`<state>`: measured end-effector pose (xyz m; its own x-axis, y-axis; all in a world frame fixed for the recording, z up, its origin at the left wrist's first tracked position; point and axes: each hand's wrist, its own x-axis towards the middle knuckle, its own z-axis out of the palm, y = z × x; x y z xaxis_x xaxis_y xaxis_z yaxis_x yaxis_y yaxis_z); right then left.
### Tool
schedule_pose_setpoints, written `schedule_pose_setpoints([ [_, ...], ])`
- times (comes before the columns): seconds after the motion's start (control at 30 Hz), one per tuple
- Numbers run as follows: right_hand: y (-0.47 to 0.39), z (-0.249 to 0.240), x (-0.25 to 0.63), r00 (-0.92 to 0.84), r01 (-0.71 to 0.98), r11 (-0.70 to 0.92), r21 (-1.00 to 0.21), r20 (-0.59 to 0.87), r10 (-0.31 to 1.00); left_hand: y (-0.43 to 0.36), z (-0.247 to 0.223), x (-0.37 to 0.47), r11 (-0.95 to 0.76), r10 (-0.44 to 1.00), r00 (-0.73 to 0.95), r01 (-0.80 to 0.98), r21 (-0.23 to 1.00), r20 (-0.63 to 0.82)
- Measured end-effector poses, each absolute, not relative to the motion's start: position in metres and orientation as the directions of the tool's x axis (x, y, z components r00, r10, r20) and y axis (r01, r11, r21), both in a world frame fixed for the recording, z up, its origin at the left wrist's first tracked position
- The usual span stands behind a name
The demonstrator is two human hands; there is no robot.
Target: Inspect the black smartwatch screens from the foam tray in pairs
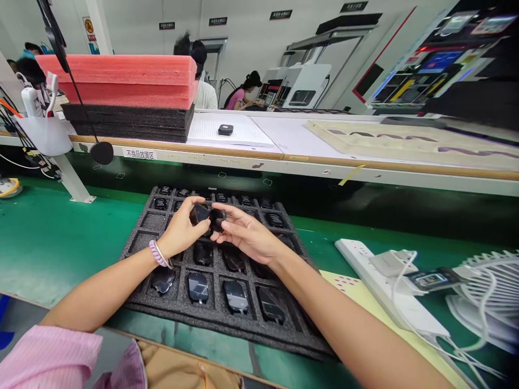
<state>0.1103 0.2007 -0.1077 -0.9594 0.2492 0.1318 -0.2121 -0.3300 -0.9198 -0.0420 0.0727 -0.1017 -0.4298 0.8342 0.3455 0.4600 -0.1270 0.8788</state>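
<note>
Pinching black device [199, 214] left hand [181, 231], another [218, 218] right hand [246, 236]; foam tray [138, 240] beneath.

The glossy black oval device [199, 214] and its twin, the second glossy black device [218, 218], match the dark ones in the charcoal-grey foam compartment tray [138, 237]. The tabletop [52, 237] is bright green. A pale lilac beaded bracelet [158, 254] contrasts with the pink pinstriped sleeve [48, 356]. Behind lie salmon-pink foam slabs [121, 78] over black foam sheets [130, 121]; a white power strip [389, 292] sits right
</note>
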Motion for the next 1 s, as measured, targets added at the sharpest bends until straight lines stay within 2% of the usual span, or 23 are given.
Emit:
schedule_pose_setpoints([
  [0.33, 0.2019, -0.1097, 0.1089, -0.955, -0.213, -0.333, -0.918, 0.125, 0.268, 0.0734, -0.1006, -0.0417, -0.086, 0.793, -0.500, 0.475, 0.876, 0.348],
  [1.0, 0.1970, -0.1062, 0.1104, -0.954, -0.246, -0.304, -0.920, 0.176, 0.241, 0.0720, -0.0986, -0.0385, -0.094, 0.803, -0.479, 0.485, 0.870, 0.354],
])
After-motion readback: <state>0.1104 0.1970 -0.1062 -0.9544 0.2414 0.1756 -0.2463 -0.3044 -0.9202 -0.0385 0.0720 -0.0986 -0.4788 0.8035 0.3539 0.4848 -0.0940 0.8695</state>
